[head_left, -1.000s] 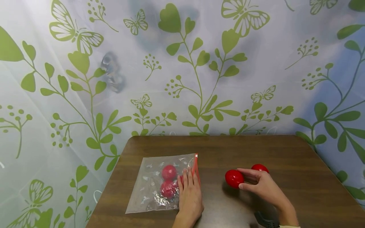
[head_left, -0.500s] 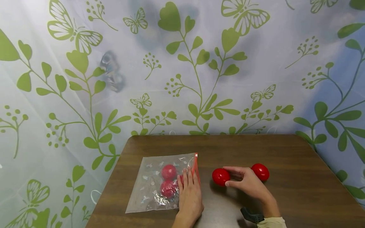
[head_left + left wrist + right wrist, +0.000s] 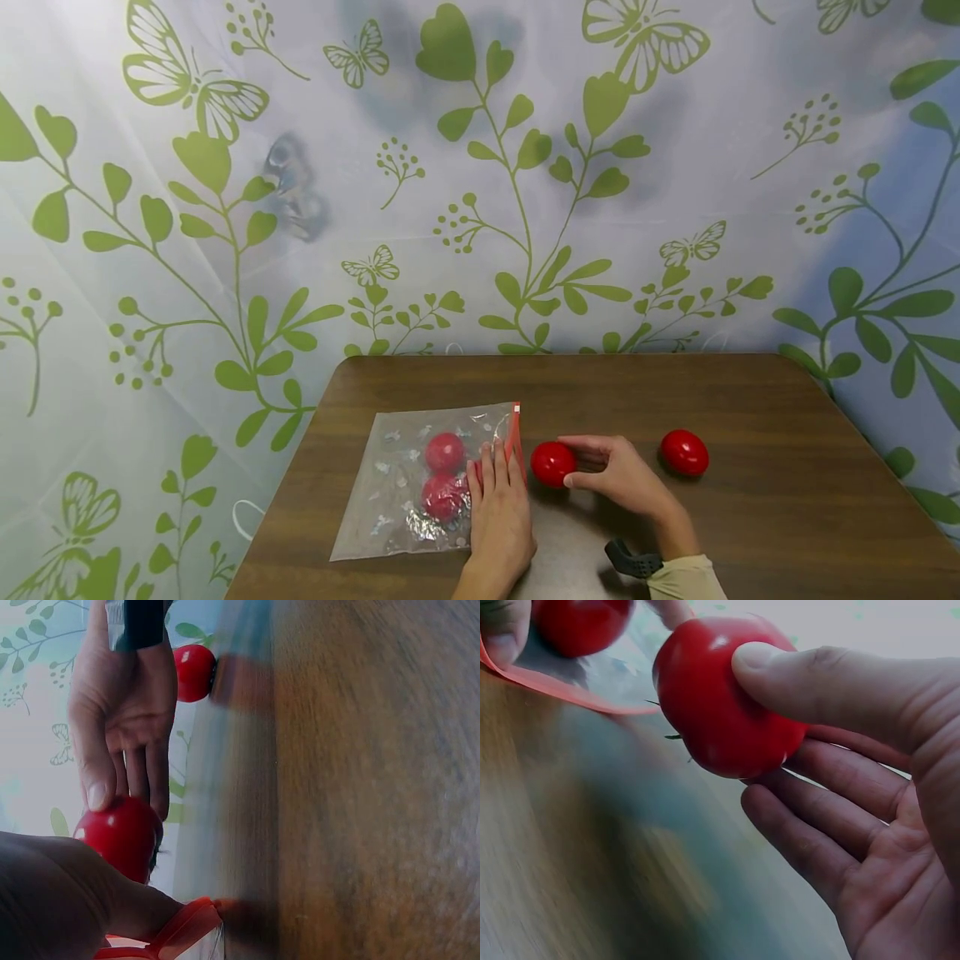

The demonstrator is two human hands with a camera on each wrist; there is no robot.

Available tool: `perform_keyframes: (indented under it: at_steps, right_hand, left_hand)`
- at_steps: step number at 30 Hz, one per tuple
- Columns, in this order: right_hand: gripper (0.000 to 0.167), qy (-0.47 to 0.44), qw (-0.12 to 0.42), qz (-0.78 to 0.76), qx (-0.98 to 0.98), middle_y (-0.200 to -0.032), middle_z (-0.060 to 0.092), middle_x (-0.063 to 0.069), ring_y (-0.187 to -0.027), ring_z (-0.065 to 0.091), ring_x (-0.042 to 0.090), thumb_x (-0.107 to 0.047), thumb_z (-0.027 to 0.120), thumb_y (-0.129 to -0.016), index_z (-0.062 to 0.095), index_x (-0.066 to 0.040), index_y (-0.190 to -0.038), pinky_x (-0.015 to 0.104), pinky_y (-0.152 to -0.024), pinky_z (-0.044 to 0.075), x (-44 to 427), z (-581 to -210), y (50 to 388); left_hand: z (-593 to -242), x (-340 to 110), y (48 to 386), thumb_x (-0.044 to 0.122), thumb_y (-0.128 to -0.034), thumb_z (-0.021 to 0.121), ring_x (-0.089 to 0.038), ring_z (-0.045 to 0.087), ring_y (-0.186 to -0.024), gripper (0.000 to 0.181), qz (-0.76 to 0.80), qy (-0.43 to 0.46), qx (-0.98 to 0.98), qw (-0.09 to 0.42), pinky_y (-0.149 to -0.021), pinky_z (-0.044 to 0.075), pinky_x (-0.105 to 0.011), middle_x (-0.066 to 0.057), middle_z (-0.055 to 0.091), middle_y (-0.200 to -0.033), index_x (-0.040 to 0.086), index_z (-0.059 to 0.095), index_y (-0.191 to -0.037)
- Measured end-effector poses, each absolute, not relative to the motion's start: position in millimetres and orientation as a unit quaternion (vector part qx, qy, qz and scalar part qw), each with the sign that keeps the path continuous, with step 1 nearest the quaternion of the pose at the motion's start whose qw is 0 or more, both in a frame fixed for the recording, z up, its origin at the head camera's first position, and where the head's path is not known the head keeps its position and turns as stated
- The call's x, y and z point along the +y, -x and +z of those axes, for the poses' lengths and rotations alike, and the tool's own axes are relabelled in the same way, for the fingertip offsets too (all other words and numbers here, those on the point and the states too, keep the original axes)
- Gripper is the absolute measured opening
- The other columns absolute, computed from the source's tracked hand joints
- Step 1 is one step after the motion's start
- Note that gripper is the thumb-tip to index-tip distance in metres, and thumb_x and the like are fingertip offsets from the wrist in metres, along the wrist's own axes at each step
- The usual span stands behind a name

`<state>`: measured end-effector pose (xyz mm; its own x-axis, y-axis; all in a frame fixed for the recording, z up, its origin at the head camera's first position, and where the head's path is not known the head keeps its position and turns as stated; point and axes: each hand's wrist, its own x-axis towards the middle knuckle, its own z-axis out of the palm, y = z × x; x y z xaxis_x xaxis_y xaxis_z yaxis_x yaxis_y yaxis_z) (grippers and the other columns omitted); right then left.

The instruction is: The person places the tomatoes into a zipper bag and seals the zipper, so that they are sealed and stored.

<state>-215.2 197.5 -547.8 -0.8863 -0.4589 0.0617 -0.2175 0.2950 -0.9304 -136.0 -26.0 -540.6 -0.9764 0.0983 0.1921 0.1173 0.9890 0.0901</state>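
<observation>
A clear zip bag (image 3: 367, 517) with an orange-red edge lies on the left half of the table, with red tomatoes (image 3: 444, 452) inside. My left hand (image 3: 501, 521) rests along its mouth, fingers straight over the plastic; in the right wrist view its thumb (image 3: 502, 646) touches the coloured edge, beside a tomato (image 3: 581, 622) in the bag. Between thumb and fingertips, my right hand (image 3: 626, 479) pinches another tomato (image 3: 553, 464), just right of the mouth. That tomato's green stem end (image 3: 673, 737) faces the bag.
One more tomato (image 3: 684, 453) sits on the brown wooden table (image 3: 787, 500), right of my right hand. A curtain (image 3: 480, 208) with green leaves and butterflies hangs behind the table's far edge. A dark strap (image 3: 633, 560) is around my right wrist.
My right hand has carried the tomato leftward to near the bag's mouth, uncovering the tomato on the right. My left hand and the bag have stayed in place.
</observation>
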Motion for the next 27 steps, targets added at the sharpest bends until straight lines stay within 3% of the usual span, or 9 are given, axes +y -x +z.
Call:
perform_keyframes:
  at_steps: [9, 27]
  right_hand:
    - [0.056, 0.211, 0.111, -0.561, 0.792, -0.142, 0.073, 0.019, -0.129, 0.074, 0.036, -0.022, 0.090, -0.092, 0.072, -0.007, -0.143, 0.043, -0.105, 0.061, 170, -556, 217]
    - [0.057, 0.205, 0.084, -0.552, 0.804, -0.140, 0.075, 0.016, -0.124, 0.076, 0.030, -0.019, 0.092, -0.089, 0.073, -0.008, -0.141, 0.046, -0.105, 0.061, 139, -562, 221]
  left_hand:
    - [-539, -28, 132, 0.020, -0.0667, 0.099, -0.044, 0.039, -0.161, 0.108, -0.049, 0.059, -0.993, 0.085, -0.130, 0.030, -0.066, -0.022, 0.044, -0.171, -0.002, 0.048, -0.160]
    - [-538, -33, 128, 0.019, -0.0649, 0.100, -0.043, 0.038, -0.162, 0.113, -0.055, 0.050, -0.993, 0.091, -0.131, 0.030, -0.064, -0.023, 0.040, -0.173, -0.003, 0.045, -0.161]
